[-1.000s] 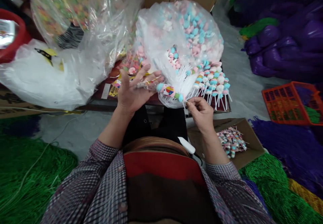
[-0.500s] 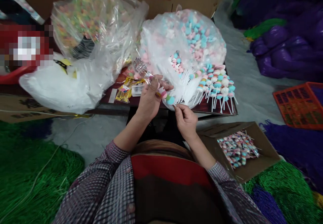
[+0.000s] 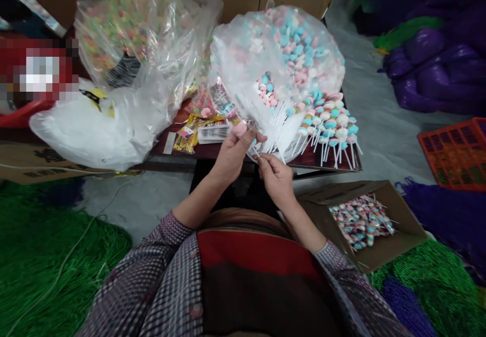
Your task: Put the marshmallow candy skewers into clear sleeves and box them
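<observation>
My left hand (image 3: 234,157) is closed around a marshmallow skewer (image 3: 239,128) inside a clear printed wrapper (image 3: 224,99); its fingers cover most of the sweets, and a pink one shows above the thumb. Close beside it, my right hand (image 3: 276,175) pinches the lower end of the skewer, where the white stick (image 3: 255,153) comes out. Just beyond my hands lies a bunch of white sticks (image 3: 283,126) on clear plastic. Several finished marshmallow skewers (image 3: 334,119) are piled at the table's right corner, sticks towards me.
A big clear bag of pink and blue marshmallows (image 3: 296,43) stands behind, beside a bag of colourful sweets (image 3: 114,23). Yellow packets (image 3: 185,142) lie left of my hands. Below right, a cardboard box (image 3: 408,225) holds wrapped skewers. An orange crate (image 3: 455,154) sits on the floor.
My two hands have come closer together: the left moved right, the right slightly left. The blue end of the skewer is now mostly covered by my fingers.
</observation>
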`<state>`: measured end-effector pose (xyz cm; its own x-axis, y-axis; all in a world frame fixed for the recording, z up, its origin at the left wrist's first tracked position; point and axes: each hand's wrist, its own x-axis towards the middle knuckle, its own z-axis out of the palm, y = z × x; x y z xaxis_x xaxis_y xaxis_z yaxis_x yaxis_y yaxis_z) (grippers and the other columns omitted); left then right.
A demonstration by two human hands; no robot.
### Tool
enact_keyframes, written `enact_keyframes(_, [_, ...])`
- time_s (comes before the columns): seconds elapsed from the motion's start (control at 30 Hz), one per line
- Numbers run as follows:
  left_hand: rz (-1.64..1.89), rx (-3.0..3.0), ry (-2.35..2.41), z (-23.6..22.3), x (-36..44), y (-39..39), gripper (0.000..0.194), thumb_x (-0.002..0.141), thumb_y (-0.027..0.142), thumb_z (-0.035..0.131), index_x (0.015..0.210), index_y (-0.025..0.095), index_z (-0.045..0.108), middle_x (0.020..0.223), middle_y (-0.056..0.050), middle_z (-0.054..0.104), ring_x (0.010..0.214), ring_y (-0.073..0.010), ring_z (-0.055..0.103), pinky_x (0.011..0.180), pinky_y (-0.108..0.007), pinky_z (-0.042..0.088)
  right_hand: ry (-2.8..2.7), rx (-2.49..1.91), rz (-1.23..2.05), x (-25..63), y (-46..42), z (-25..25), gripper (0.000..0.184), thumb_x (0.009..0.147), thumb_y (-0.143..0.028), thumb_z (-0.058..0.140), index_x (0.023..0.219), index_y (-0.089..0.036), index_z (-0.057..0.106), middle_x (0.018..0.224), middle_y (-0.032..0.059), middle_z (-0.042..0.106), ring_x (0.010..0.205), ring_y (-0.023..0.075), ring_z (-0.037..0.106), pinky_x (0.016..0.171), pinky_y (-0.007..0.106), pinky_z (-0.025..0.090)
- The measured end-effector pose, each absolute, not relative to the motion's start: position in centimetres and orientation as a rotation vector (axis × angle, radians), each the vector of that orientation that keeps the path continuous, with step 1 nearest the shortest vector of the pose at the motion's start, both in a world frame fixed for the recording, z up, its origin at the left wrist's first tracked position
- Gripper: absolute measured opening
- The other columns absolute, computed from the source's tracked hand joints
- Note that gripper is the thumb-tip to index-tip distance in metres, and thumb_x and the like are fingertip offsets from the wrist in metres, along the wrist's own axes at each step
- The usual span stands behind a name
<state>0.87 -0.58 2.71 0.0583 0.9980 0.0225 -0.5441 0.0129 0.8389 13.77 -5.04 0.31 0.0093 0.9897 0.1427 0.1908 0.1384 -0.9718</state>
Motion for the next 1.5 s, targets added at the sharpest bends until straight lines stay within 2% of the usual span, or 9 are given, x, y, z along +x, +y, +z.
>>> enact_keyframes(0.2, [1.363,0.777,0.607,3.2,-1.4,-0.7,0.060,0.065,0.065,0.085,0.108,0.026,0.066,0.124,-0.006,0.071,0.114,-0.0245,0.068,0.094,-0.038,0.056,-1.220,-1.136,1.305,13.5,-5.1,-0.1,0.036,0.090,-0.054,0.065,0.099,-0.021,0.075,0.055,-0.0076,0.052,0.045,0.0063,0.039,0.047,0.023,0.034])
enact_keyframes(0.3, [1.447,0.760,0.588,4.7,-2.2,0.1,0.046,0.081,0.058,0.076,0.110,0.024,0.065,0.103,-0.006,0.075,0.103,-0.0224,0.072,0.094,-0.039,0.055,-1.292,-1.169,1.330,13.6,-5.4,-0.2,0.041,0.088,-0.060,0.065,0.098,-0.021,0.075,0.054,-0.0073,0.049,0.045,0.0070,0.038,0.045,0.024,0.032])
enact_keyframes(0.37, [1.480,0.746,0.621,4.9,-1.5,0.1,0.030,0.084,0.046,0.077,0.093,0.021,0.065,0.072,0.000,0.069,0.081,-0.0172,0.072,0.090,-0.036,0.055,-1.341,-1.191,1.314,13.3,-5.6,-0.1,0.044,0.089,-0.063,0.063,0.097,-0.021,0.075,0.053,-0.0073,0.046,0.045,0.0077,0.038,0.045,0.024,0.030])
enact_keyframes(0.43, [1.429,0.747,0.675,4.1,0.0,-0.5,0.035,0.083,0.047,0.077,0.071,0.020,0.057,0.060,0.004,0.059,0.068,-0.0137,0.067,0.080,-0.032,0.056,-1.343,-1.209,1.274,12.9,-5.6,0.1,0.046,0.089,-0.066,0.060,0.092,-0.022,0.072,0.052,-0.0071,0.044,0.046,0.0082,0.038,0.045,0.024,0.030])
enact_keyframes(0.6, [1.293,0.672,0.734,1.8,1.9,-2.2,0.041,0.075,0.053,0.082,0.080,0.022,0.056,0.062,0.004,0.058,0.073,-0.0144,0.067,0.064,-0.025,0.050,-1.317,-1.184,1.370,12.7,-5.7,0.5,0.048,0.090,-0.068,0.057,0.088,-0.021,0.066,0.051,-0.0083,0.046,0.043,0.0069,0.039,0.045,0.023,0.033])
enact_keyframes(0.87, [1.227,0.999,0.843,1.8,-0.5,-1.6,0.040,0.083,0.058,0.073,0.097,0.021,0.065,0.084,0.001,0.069,0.071,-0.0097,0.057,0.070,-0.024,0.048,-1.279,-1.182,1.379,13.3,-5.9,0.9,0.041,0.092,-0.061,0.059,0.092,-0.020,0.067,0.056,-0.0082,0.057,0.044,0.0052,0.046,0.048,0.021,0.037])
enact_keyframes(1.17, [1.170,1.521,1.147,1.8,-1.6,-1.8,0.025,0.090,0.029,0.068,0.068,0.021,0.062,0.065,0.001,0.055,0.067,-0.0150,0.051,0.072,-0.029,0.037,-1.510,-1.327,0.891,13.9,-5.6,0.7,0.037,0.101,-0.052,0.048,0.113,-0.023,0.067,0.061,-0.0041,0.061,0.053,0.0115,0.055,0.060,0.027,0.049])
enact_keyframes(1.3, [1.158,1.657,1.162,1.4,-1.3,-1.7,0.032,0.091,0.036,0.068,0.064,0.023,0.058,0.065,0.000,0.054,0.069,-0.0175,0.052,0.078,-0.031,0.039,-1.653,-1.320,0.853,14.1,-4.9,0.6,0.045,0.102,-0.047,0.046,0.139,-0.025,0.058,0.062,-0.0026,0.061,0.059,0.0162,0.060,0.068,0.033,0.054])
enact_keyframes(1.5, [1.140,1.441,1.050,0.9,-1.4,-2.4,0.040,0.088,0.056,0.068,0.068,0.022,0.063,0.062,0.002,0.056,0.060,-0.0134,0.051,0.066,-0.029,0.042,-1.650,-1.212,1.018,13.6,-5.0,0.3,0.045,0.103,-0.045,0.041,0.138,-0.025,0.062,0.060,-0.0033,0.058,0.053,0.0136,0.054,0.062,0.031,0.054])
